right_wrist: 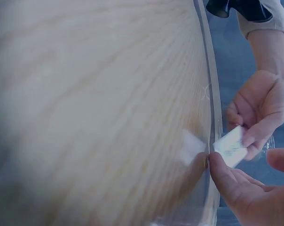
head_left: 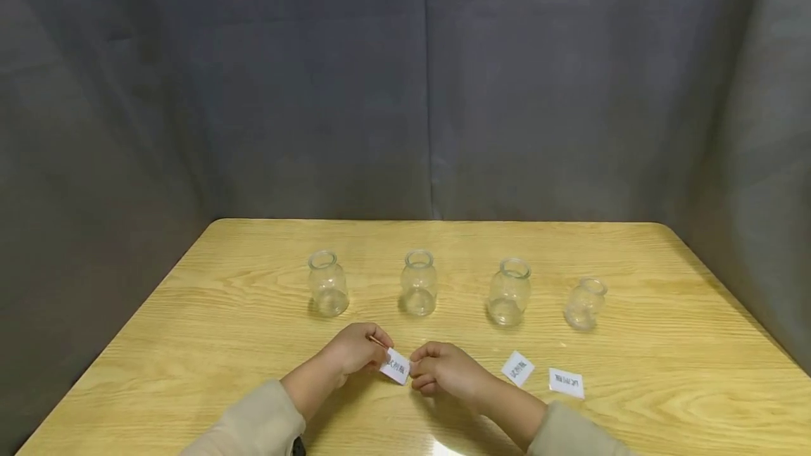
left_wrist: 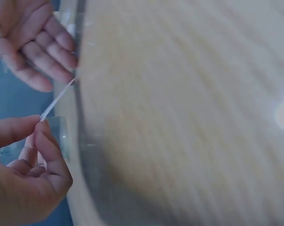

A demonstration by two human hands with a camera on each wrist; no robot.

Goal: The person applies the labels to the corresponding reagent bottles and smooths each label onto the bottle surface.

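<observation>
A small white card with dark printed characters (head_left: 396, 366) is pinched between the thumb and fingers of the left hand (head_left: 358, 353). Edge-on, the card (left_wrist: 56, 100) rises from the left hand's fingertips (left_wrist: 41, 118) in the left wrist view. The right hand (head_left: 451, 373) is at the card's right edge, its fingers loosely bent in the head view. In the right wrist view, a fingertip of the right hand (right_wrist: 248, 197) touches the card (right_wrist: 230, 146), with the thumb held apart. The left wrist view shows the right hand (left_wrist: 38, 44) palm out, fingers extended.
Several clear glass jars stand in a row beyond the hands: one at left (head_left: 328, 288), others at centre (head_left: 419, 288), right of centre (head_left: 509, 295) and far right (head_left: 584, 305). Two more printed cards (head_left: 518, 369) (head_left: 567, 383) lie on the wooden table (head_left: 215, 315), right of the right hand.
</observation>
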